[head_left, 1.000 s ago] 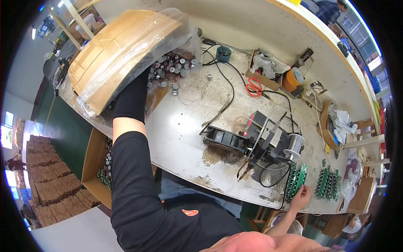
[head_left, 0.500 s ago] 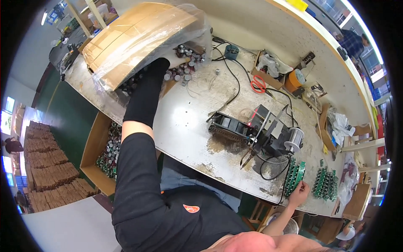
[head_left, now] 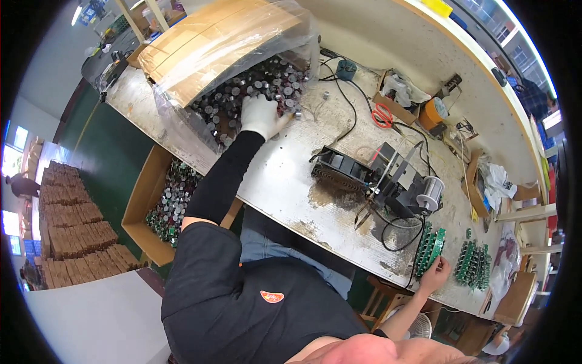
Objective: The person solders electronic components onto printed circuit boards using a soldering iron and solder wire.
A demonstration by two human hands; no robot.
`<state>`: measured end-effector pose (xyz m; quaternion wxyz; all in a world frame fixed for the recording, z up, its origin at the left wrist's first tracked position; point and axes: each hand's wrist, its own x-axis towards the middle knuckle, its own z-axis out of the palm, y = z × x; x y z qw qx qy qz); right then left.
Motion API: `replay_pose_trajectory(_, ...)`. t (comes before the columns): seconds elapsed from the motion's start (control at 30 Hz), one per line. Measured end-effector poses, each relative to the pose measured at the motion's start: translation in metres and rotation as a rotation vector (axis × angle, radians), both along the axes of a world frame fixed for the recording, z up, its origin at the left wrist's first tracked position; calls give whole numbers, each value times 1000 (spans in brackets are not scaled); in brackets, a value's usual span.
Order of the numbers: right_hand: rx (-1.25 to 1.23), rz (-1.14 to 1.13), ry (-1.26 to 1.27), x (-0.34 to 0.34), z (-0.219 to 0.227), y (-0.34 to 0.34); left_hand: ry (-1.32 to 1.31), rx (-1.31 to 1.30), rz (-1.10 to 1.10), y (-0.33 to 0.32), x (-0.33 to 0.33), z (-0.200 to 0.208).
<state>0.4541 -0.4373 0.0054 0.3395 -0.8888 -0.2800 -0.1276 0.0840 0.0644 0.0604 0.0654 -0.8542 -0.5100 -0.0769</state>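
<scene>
My left hand (head_left: 260,116), in a white glove, lies on a heap of small round metal-capped parts (head_left: 233,97) at the mouth of a tipped cardboard box (head_left: 212,36) wrapped in clear plastic. Its thumb stands apart from its other fingers, whose tips are partly lost among the parts. At the right, my bare right hand (head_left: 435,276) has its fingers closed at the near end of a green circuit board strip (head_left: 431,249) with rows of small components. Beside it lies another group of green circuit boards (head_left: 473,264).
A black fan (head_left: 337,172) and a soldering stand with a solder wire spool (head_left: 430,193) stand mid-bench. Red-handled scissors (head_left: 382,115) and black cables lie behind. Below the bench's left edge is an open carton (head_left: 140,209) of similar parts. An orange container (head_left: 431,114) sits by the wall.
My left hand has come back out of the tipped box toward me, and more round parts now show at its mouth. My right hand stays at the green circuit board strip.
</scene>
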Motion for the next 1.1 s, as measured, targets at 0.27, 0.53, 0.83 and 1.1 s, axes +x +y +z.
replay_pose_trajectory(0.27,46,-8,4,2,-6,-5,-55,-70,-35,-56,2,2)
replay_pose_trajectory(0.53,16,26,13,10,-11,-1,-403,7,393,80,-8,40)
replay_pose_trajectory(0.83,-109,-36,-43,20,-16,-15,-273,-156,249,135,-25,-2)
replay_pose_trajectory(1.1,-110,-1,57,39,-27,-14,-191,-168,286,118,-33,-11)
